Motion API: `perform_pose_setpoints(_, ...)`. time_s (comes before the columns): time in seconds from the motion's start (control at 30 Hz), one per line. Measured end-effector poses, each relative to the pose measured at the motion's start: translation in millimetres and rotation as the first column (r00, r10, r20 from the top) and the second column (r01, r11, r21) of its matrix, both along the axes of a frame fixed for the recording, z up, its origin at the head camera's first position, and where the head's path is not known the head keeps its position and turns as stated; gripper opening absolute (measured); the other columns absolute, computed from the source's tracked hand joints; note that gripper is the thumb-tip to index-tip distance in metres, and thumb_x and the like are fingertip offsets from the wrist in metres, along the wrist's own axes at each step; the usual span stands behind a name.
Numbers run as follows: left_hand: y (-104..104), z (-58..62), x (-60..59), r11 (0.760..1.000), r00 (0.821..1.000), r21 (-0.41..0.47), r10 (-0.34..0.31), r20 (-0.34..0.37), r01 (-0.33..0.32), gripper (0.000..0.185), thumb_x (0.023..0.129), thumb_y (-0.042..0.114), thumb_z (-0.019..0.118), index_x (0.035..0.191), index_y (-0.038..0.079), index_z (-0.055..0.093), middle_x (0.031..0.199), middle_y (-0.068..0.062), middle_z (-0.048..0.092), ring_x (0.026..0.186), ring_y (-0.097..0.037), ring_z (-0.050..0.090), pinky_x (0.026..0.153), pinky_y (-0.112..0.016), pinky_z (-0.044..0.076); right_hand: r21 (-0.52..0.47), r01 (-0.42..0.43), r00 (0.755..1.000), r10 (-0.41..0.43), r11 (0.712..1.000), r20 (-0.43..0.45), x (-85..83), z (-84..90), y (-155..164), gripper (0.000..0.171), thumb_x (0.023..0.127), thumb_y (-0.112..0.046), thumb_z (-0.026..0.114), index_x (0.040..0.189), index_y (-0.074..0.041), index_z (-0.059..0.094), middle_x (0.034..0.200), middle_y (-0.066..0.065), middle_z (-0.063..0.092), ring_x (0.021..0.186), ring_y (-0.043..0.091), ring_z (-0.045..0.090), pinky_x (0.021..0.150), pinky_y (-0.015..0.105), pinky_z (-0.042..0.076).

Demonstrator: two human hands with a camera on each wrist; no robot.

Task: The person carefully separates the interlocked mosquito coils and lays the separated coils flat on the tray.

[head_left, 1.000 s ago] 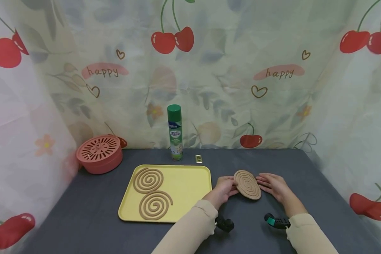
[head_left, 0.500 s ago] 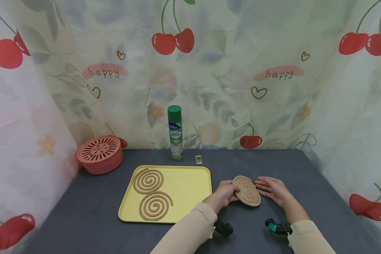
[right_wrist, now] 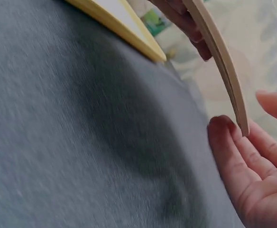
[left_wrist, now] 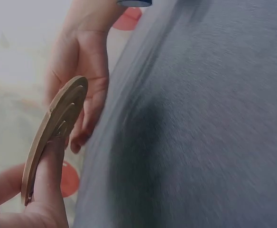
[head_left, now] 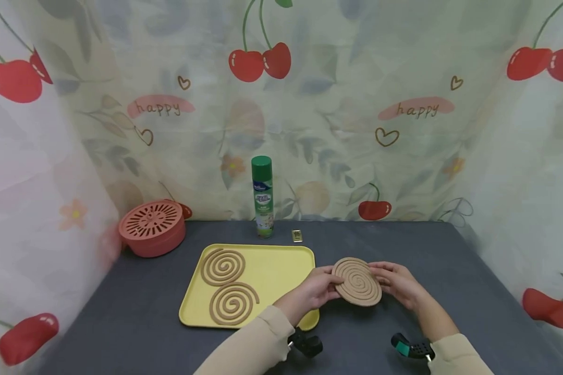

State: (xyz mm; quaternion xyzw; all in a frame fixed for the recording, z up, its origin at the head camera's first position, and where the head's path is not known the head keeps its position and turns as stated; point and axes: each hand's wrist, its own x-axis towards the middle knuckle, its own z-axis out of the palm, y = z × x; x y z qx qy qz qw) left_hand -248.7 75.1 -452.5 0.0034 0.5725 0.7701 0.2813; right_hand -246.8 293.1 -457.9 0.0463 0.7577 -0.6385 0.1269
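The left hand [head_left: 318,289] pinches the coiled disc [head_left: 358,284] at its nine o'clock, apparently bearing its weight above the table [head_left: 356,341]; the right hand [head_left: 400,284], fingers outstretched, thumb apart, touches near two, seemingly steadying it. Toward nine, the yellow tray [head_left: 281,271] keeps two spirals [head_left: 224,266] flat; beyond, at ten, stands a spray can [head_left: 262,200].

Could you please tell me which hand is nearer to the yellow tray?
Left. The left hand, pinching the coil, is by the right edge of the tray; the right hand is farther right, on the coil's other side.
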Motion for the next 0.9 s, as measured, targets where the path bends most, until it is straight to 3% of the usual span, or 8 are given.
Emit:
perform_pose_setpoints(0.33, -39, 4.4, 13.9, 0.999, 0.999, 0.032, -0.038, 0.006, 0.037, 0.046, 0.092, -0.001, 0.049, 0.137, 0.001, 0.043, 0.119, -0.019, 0.062, 0.098, -0.021, 0.065, 0.085, -0.036, 0.054, -0.115, -0.104, 0.994, 0.098, 0.988, -0.050, 14.0, 8.5, -21, 0.045, 0.092, -0.020, 0.059, 0.125, 0.009, 0.048, 0.097, -0.006, 0.066, 0.086, 0.006, 0.065, 0.073, 0.025, 0.056)
perform_pose_setpoints(0.67, -70, 5.0, 34.4, 0.993, 0.999, 0.113, -0.042, -0.002, 0.042, 0.042, 0.100, 0.013, 0.038, 0.139, -0.002, 0.037, 0.114, -0.012, 0.064, 0.097, -0.014, 0.065, 0.084, -0.033, 0.055, -0.200, -0.173, 0.985, 0.165, 0.964, -0.052, 24.6, 17.7, -48, 0.026, 0.092, -0.017, 0.058, 0.112, -0.001, 0.056, 0.093, -0.005, 0.065, 0.083, 0.006, 0.066, 0.072, 0.025, 0.057)
perform_pose_setpoints(0.9, -95, 4.4, 49.6, 0.988, 1.000, 0.156, 0.007, -0.001, -0.007, 0.046, 0.102, 0.021, 0.034, 0.140, -0.005, 0.034, 0.122, -0.010, 0.060, 0.101, -0.013, 0.063, 0.085, -0.032, 0.054, -0.258, -0.213, 0.977, 0.206, 0.942, -0.054, 32.1, 23.5, -71, 0.017, 0.092, -0.015, 0.058, 0.107, -0.008, 0.058, 0.092, -0.006, 0.066, 0.084, 0.005, 0.065, 0.071, 0.025, 0.056)
